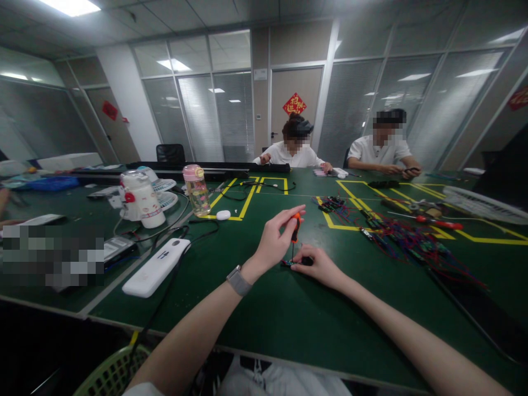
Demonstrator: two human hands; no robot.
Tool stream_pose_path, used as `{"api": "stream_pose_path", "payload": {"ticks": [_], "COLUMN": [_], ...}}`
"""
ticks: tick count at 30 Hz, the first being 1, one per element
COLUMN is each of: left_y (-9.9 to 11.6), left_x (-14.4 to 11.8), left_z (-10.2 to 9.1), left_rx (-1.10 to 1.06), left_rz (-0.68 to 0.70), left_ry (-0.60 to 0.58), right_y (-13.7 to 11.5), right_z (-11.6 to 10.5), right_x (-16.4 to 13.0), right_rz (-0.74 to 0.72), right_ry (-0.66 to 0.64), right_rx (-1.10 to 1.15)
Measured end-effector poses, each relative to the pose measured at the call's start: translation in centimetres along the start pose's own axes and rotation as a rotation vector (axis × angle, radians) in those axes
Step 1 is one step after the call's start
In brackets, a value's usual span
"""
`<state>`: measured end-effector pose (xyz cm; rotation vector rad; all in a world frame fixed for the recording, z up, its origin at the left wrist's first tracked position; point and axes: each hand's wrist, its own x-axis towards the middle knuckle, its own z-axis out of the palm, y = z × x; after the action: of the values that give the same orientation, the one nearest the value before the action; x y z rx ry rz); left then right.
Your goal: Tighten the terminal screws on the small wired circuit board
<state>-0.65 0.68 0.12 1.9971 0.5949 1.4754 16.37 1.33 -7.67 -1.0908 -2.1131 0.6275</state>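
My left hand (277, 235), a watch on its wrist, is closed around the orange and black handle of a screwdriver (296, 225), its fingers stretched along the top. The screwdriver stands upright, and its shaft runs down to a small circuit board (286, 264) on the green table. With fingertips pinched at the board's right side, my right hand (315, 266) steadies it against the tabletop. The point where the tip meets the board is too small to make out.
On the right lie a tangle of red and blue wired boards (412, 236) and a red-handled screwdriver (439, 222). To the left are a white power bank (157, 268), a pink-lidded bottle (196, 190), a white jug (144, 199) and cables. Two people sit across the table (264, 313).
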Motion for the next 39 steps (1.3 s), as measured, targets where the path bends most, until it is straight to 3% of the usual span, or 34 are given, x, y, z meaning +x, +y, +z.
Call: {"api": "stream_pose_path", "payload": {"ticks": [5,13,18,21,25,31,36,39], "left_y": [0.14,-0.29,0.08,0.25,-0.04,-0.05,0.14,0.18], "left_x": [0.05,-0.07,-0.07,0.01,0.16,0.10,-0.02,-0.02], "left_z": [-0.08,0.05,-0.09,-0.34,-0.34,-0.22,-0.13,-0.03], "left_rx": [0.124,0.014,0.198,0.194,0.017,0.178,0.085,0.098], "left_rz": [0.018,-0.003,0.036,0.013,-0.002,0.043,0.019,0.028], "left_ry": [0.096,0.030,0.136,0.096,0.005,0.134,0.002,0.013], "right_y": [-0.13,0.27,-0.03,-0.17,-0.10,-0.11,-0.21,-0.32], "right_z": [-0.08,0.15,-0.03,-0.11,-0.06,-0.08,-0.13,-0.17], "right_x": [-0.03,0.05,-0.01,-0.04,-0.03,-0.05,-0.04,-0.07], "right_rz": [0.002,-0.005,0.003,0.006,0.003,-0.002,0.002,0.007], "right_ry": [-0.008,-0.001,-0.003,-0.010,-0.006,-0.009,-0.008,-0.007], "right_rx": [0.001,0.004,0.008,0.003,0.004,0.007,0.007,0.003]}}
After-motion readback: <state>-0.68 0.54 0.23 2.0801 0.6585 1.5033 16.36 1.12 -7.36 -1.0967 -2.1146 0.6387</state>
